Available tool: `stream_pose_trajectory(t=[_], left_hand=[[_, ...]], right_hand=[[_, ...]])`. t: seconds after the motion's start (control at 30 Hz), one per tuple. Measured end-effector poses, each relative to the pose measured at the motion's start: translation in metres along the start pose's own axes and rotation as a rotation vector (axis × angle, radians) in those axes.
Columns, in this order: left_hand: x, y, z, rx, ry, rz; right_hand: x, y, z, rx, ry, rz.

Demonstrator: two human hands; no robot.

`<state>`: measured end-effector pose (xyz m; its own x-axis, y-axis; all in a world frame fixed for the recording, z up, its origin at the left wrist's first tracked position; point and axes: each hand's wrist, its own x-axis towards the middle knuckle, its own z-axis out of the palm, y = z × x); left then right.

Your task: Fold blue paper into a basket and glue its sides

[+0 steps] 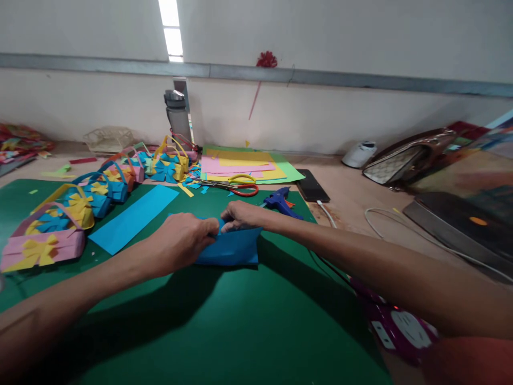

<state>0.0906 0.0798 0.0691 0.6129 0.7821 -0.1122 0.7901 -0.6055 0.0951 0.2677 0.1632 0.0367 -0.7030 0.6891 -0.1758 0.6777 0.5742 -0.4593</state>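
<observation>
A folded piece of blue paper stands on the green cutting mat, its near side facing me. My left hand pinches its upper edge left of the middle. Close by, my right hand has its fingers curled over the same paper from behind, so part of the grip is hidden. To the left lies a flat blue paper strip. A blue glue gun rests just beyond my right wrist. Scissors with red and yellow handles lie behind my hands.
Small paper baskets with bows line the left side. Coloured paper sheets, a phone with a cable and a grey bottle stand or lie at the back. Bags and a purple power strip are at right.
</observation>
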Motion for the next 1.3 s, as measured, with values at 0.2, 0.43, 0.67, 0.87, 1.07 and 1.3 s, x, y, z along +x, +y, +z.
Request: stream_pose_trajectory(t=[0.2,0.43,0.67,0.87,1.07,1.3], left_hand=[[0.001,-0.006,0.007,-0.034,-0.008,-0.019],[0.024,-0.021,0.006,-0.125,0.007,0.058],[0.031,-0.03,0.022,-0.15,-0.027,0.048],[0.036,-0.037,0.036,-0.18,-0.053,0.064],[0.035,-0.036,0.035,-0.163,-0.052,0.063],[0.037,-0.037,0.039,-0.143,-0.056,0.054]], right_hand=[[-0.041,-0.03,-0.034,-0.108,0.542,0.182],[-0.094,-0.063,0.023,-0.336,0.318,-0.257],[-0.085,-0.051,0.06,-0.563,0.05,-0.193],[-0.089,-0.056,0.063,-0.638,-0.04,-0.287],[-0.08,-0.055,0.061,-0.615,-0.06,-0.41],[-0.053,-0.072,0.061,-0.589,-0.068,-0.44]])
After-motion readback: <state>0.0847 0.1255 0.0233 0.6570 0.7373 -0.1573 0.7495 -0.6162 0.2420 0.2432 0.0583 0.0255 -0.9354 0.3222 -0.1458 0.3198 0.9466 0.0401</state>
